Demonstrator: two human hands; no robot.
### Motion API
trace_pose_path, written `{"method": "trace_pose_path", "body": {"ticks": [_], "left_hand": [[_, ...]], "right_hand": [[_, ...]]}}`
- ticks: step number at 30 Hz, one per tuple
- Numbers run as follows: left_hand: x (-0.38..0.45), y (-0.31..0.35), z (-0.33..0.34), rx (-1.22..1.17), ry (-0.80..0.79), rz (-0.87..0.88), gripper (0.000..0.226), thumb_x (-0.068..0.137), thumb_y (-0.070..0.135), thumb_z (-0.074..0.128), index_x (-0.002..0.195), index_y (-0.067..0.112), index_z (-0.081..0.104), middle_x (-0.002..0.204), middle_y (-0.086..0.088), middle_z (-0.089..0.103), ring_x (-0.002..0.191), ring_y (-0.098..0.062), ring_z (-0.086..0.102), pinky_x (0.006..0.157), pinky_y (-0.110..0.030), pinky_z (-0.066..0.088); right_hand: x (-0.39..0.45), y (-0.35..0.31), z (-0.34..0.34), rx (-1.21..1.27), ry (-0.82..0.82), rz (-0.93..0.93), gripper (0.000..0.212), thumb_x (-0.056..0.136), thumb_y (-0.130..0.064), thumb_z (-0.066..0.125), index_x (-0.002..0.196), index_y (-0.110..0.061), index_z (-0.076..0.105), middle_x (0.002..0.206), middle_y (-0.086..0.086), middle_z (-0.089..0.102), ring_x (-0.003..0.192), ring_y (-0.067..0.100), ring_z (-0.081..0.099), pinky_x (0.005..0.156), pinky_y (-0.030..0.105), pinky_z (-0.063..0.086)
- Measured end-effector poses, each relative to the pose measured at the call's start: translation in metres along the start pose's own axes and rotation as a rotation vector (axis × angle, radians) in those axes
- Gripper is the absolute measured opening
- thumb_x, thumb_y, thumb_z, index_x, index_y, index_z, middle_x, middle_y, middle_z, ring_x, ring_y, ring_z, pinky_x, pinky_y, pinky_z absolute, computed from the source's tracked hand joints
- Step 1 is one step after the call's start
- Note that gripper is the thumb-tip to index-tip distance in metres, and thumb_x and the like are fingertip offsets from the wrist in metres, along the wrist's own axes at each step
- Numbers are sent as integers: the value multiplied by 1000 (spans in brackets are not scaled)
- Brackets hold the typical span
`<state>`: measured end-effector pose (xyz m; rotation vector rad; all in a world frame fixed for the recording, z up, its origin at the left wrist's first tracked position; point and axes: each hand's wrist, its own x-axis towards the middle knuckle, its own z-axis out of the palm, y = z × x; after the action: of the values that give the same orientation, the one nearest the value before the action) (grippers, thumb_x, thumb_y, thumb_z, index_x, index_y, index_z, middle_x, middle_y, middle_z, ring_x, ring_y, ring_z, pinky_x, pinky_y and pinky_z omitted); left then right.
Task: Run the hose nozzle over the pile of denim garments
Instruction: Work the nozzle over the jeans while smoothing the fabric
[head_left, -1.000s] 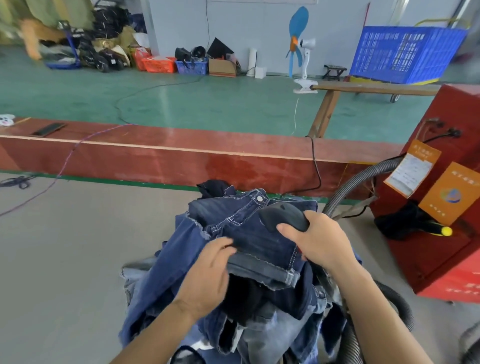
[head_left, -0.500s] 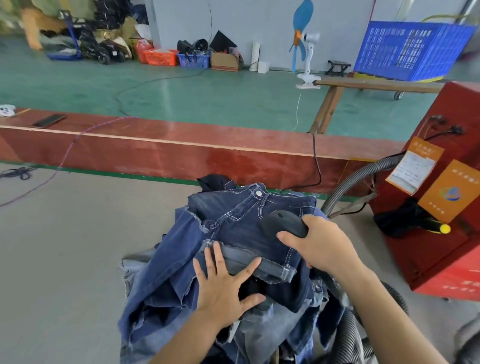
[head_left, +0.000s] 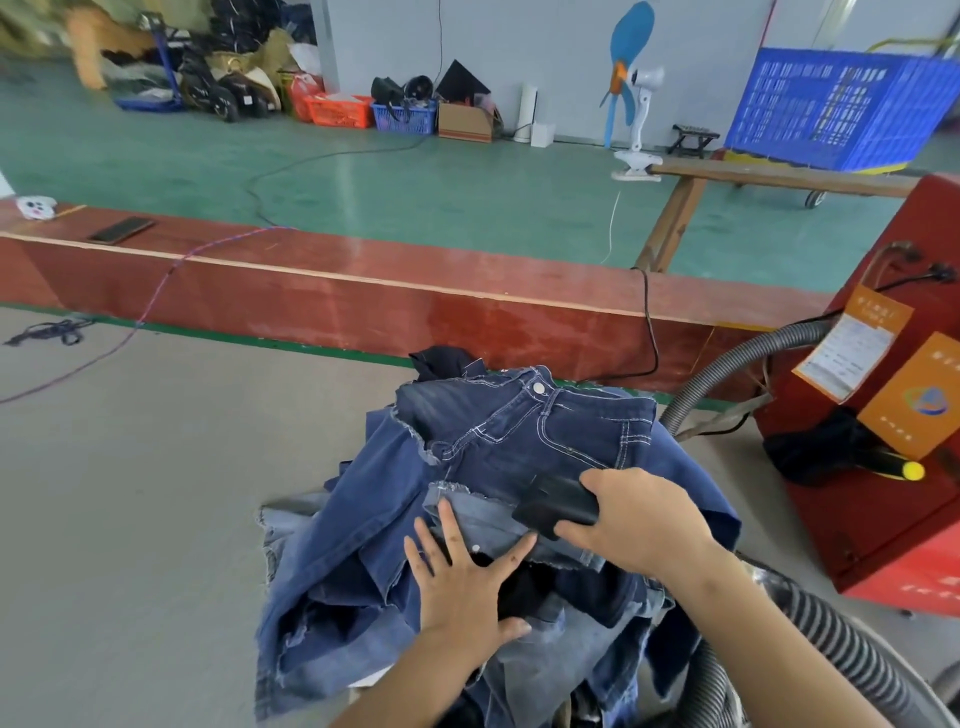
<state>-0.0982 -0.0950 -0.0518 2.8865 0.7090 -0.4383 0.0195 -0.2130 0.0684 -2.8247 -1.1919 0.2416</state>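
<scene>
Fingers of the right hand wrap the black hose nozzle atop the denim pile, beside the flat, spread left hand.

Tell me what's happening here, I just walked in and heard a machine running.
A person is working a black hose nozzle across a pile of denim garments. The right hand grips the nozzle against the top pair of jeans, while the left hand lies flat with fingers spread, pressing the fabric down. The grey ribbed hose leads to a red machine on the right.
</scene>
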Motion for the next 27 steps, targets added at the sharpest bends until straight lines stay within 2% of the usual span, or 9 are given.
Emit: {"method": "trace_pose_path", "body": {"ticks": [3,7,10,13,15,19,22,24,27], "left_hand": [[2,-1,2,-17,-5,14,95,83,68,54,131,62,-28,128,-30,-54,129,-63,-30,108,-67,-13],[4,-3,8,-31,7,32,98,84,67,54,122,60,-36,125,-31,-56,125,-61,-35,108,-66,-14],[5,-3,13,-48,14,48,99,84,65,55,122,61,-37,116,-29,-62,114,-57,-45,107,-66,-16],[6,-3,15,-44,15,43,100,85,64,55,120,58,-38,114,-28,-64,110,-55,-47,107,-65,-17],[6,-2,15,-37,14,30,101,86,63,55,119,57,-40,117,-29,-62,111,-54,-47,107,-64,-17],[4,0,11,-16,3,17,104,87,60,56,114,60,-45,122,-33,-58,118,-59,-43,107,-66,-16],[5,-1,7,-40,-19,18,102,88,55,58,120,60,-39,127,-33,-54,125,-62,-35,108,-65,-14],[5,-1,5,-39,-31,20,102,89,53,58,124,60,-37,128,-32,-53,127,-62,-33,108,-65,-14],[4,-1,5,-24,-49,20,97,89,53,59,133,62,-27,128,-33,-53,127,-62,-32,109,-65,-13]], "right_hand": [[7,-9,5,-26,6,-32,35,84,-57,55,85,-24,43,86,-5,59,89,20,62,60,29,37],[16,-18,9,-89,31,-70,35,85,-57,54,86,-24,41,87,-5,59,90,21,62,60,29,37],[20,-23,14,-131,50,-94,37,86,-57,52,89,-23,41,89,-4,63,89,21,63,59,29,37],[22,-31,20,-167,66,-114,38,88,-58,50,92,-21,40,79,-4,57,85,22,63,52,29,32],[23,-36,23,-117,76,-124,39,88,-58,50,89,-21,37,70,-6,47,79,22,61,52,29,31],[23,-29,5,135,146,-73,38,83,-61,57,83,-25,46,73,-10,52,76,16,58,59,28,36],[16,-11,-16,222,186,-34,38,81,-61,60,77,-26,47,65,-11,52,62,9,51,54,29,36],[7,-2,-18,157,150,-36,38,80,-62,60,73,-29,43,63,-12,51,60,6,49,50,24,33],[-4,-1,-6,49,31,-58,38,81,-62,58,70,-31,38,67,-13,50,67,9,49,50,22,31]]}}
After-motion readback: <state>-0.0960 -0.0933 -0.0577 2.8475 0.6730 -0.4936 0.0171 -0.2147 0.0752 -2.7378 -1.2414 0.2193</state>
